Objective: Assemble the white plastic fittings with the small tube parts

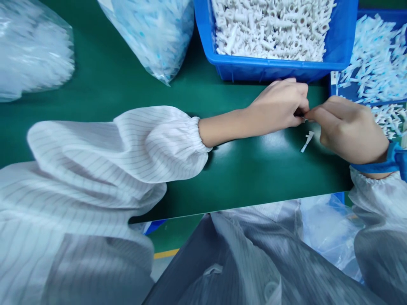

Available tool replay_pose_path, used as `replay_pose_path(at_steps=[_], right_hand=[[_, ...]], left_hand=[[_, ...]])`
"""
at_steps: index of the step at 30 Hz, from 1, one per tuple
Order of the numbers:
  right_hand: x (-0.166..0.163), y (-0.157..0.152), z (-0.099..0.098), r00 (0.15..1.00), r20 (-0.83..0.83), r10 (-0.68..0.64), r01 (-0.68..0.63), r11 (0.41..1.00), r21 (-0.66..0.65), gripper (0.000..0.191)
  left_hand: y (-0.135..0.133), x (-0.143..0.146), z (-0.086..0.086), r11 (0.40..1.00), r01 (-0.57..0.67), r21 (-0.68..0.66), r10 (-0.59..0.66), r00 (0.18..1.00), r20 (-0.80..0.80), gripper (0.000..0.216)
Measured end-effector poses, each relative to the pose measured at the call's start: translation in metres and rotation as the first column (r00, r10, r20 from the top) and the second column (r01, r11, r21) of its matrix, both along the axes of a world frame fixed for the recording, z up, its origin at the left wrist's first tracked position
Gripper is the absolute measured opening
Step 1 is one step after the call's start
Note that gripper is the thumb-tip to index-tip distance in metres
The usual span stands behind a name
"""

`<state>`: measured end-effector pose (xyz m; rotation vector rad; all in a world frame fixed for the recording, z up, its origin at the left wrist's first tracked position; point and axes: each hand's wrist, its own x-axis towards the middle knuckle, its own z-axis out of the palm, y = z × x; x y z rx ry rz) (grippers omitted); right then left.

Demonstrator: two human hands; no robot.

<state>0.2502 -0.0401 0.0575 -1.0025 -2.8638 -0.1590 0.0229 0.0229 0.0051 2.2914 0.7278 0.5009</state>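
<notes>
My left hand (pixel 281 103) and my right hand (pixel 351 127) meet over the green table (pixel 254 169), their fingertips pinched together at one spot. Whatever small piece they hold is mostly covered by the fingers, with only a pale sliver showing between them. Just below the fingertips, a small white plastic fitting with a pale blue end (pixel 307 141) lies on the table. Beyond my left hand stands a blue bin (pixel 276 64) filled with white plastic fittings (pixel 270 31). A blue wristband (pixel 375 165) circles my right wrist.
At the right, a blue tray (pixel 332 87) holds many white and light-blue pieces (pixel 375 59); white fittings (pixel 389 118) lie below it. Clear bags of parts, one bluish (pixel 155 36) and one whitish (pixel 34 55), rest at the back left. The table's front edge (pixel 241 209) runs before my lap.
</notes>
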Motion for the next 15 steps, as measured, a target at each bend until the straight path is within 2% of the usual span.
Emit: replay_pose_path(at_steps=[3,6,8,11,13,15], right_hand=[[0.001,0.000,-0.005,1.000,0.008,-0.010,0.009,0.999,0.042,0.030],[0.003,0.002,-0.009,1.000,0.005,-0.014,0.014,0.997,0.070,0.029],[0.005,0.003,-0.008,1.000,-0.025,-0.012,0.013,0.998,0.067,0.029],[0.010,0.002,0.000,0.996,-0.088,0.009,-0.006,0.999,0.037,0.026],[0.018,0.000,0.012,0.993,-0.117,-0.011,0.014,1.000,0.022,0.018],[0.031,-0.005,0.024,0.990,-0.123,-0.074,0.078,0.996,0.029,0.011]], left_hand=[[-0.002,0.002,-0.003,0.998,-0.007,0.070,0.009,1.000,-0.025,0.020],[-0.006,0.000,0.007,0.986,0.052,0.157,-0.028,0.988,-0.149,0.025],[-0.010,-0.003,0.025,0.974,0.108,0.201,-0.054,0.965,-0.256,0.033],[-0.014,-0.007,0.061,0.957,0.139,0.253,-0.042,0.934,-0.356,0.046],[-0.011,-0.010,0.083,0.941,0.128,0.312,0.005,0.919,-0.394,0.053],[0.001,-0.015,0.096,0.928,0.075,0.364,0.087,0.908,-0.410,0.058]])
